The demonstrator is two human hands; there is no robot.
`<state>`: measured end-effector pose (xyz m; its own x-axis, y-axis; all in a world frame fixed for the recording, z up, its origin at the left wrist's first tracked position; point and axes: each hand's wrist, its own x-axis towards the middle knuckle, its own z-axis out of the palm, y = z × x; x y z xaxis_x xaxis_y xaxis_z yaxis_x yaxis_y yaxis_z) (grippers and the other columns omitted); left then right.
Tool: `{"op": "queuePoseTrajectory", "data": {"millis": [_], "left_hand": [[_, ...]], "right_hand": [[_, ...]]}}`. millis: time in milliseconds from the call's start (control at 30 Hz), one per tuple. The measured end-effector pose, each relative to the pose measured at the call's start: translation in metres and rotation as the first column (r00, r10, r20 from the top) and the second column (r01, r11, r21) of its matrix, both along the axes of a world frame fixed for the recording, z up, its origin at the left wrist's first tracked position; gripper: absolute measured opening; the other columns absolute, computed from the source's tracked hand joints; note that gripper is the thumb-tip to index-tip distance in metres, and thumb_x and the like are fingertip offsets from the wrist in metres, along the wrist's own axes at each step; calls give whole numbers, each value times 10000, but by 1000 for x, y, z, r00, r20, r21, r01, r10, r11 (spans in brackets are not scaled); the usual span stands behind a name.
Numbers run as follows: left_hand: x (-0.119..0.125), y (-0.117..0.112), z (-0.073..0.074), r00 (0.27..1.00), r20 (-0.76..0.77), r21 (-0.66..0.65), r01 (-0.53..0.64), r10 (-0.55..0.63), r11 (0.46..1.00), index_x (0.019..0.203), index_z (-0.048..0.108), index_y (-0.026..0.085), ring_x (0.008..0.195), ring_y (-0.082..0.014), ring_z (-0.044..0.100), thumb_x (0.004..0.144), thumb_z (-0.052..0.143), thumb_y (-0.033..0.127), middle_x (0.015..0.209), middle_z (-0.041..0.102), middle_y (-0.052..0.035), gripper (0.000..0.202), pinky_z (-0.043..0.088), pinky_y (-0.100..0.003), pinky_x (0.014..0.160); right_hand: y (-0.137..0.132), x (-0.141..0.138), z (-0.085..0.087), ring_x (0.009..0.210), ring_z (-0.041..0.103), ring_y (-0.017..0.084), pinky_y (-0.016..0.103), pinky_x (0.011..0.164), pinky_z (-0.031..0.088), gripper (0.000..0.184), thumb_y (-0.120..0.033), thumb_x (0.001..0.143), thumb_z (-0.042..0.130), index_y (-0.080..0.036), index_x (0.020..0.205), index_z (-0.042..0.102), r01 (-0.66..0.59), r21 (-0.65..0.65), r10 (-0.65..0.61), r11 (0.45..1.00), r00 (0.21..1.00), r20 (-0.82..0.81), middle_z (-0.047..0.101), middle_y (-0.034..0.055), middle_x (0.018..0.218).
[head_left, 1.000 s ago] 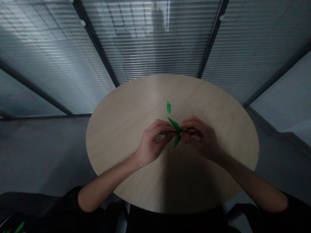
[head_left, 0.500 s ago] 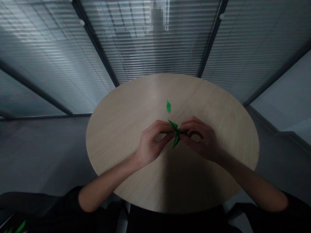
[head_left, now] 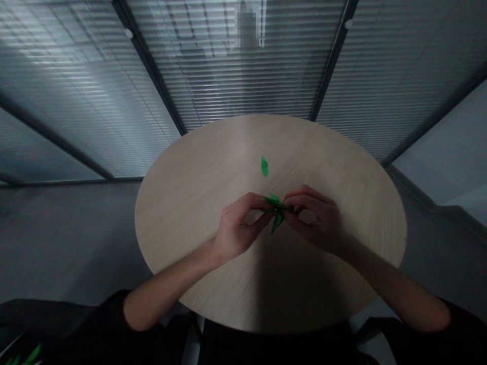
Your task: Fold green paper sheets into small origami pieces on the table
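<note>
Over the middle of the table, both my hands pinch a small green piece with pointed, leaf-like arms (head_left: pixel 278 221), which looks like folded paper. My left hand (head_left: pixel 239 228) grips its left side between thumb and fingers. On the other side, the closed fingertips of my right hand (head_left: pixel 318 218) hold its right end. The part between the fingertips is hidden. A single green leaf-shaped piece (head_left: pixel 265 166) lies apart on the table, just beyond my hands.
The round wooden table (head_left: pixel 182 192) has a light top and stands close to glass walls with blinds (head_left: pixel 243 86). More green pieces (head_left: pixel 33 354) show at the bottom left corner, below table height. My shadow falls across the table's near part.
The upper arm of the green piece has tilted down toward my left fingers, and another green part shows behind it. My hands have shifted only slightly; the loose leaf-shaped piece stays put.
</note>
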<state>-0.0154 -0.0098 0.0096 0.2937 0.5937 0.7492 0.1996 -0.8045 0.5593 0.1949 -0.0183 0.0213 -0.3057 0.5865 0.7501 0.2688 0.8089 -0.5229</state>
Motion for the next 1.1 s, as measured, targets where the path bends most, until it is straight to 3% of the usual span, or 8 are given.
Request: {"op": "queuePoseTrajectory", "data": {"millis": [600,1100], "left_hand": [[-2,3,-8,1000,-29,101,8,-5,995,1128,611,207,793,-162,742,931,706,117,926,730,-49,236,627,-281,682],[1,1,-7,998,-53,71,-35,39,997,1133,611,192,754,-129,688,917,701,109,898,689,-19,248,588,-243,661]], "right_hand": [[-1,4,0,732,634,140,277,639,544,96,-155,958,650,-199,1043,649,114,252,-173,961,959,225,695,57,960],[-4,5,1,800,652,157,288,728,552,73,-130,992,616,-174,1033,659,115,279,-198,954,935,294,719,59,951]]}}
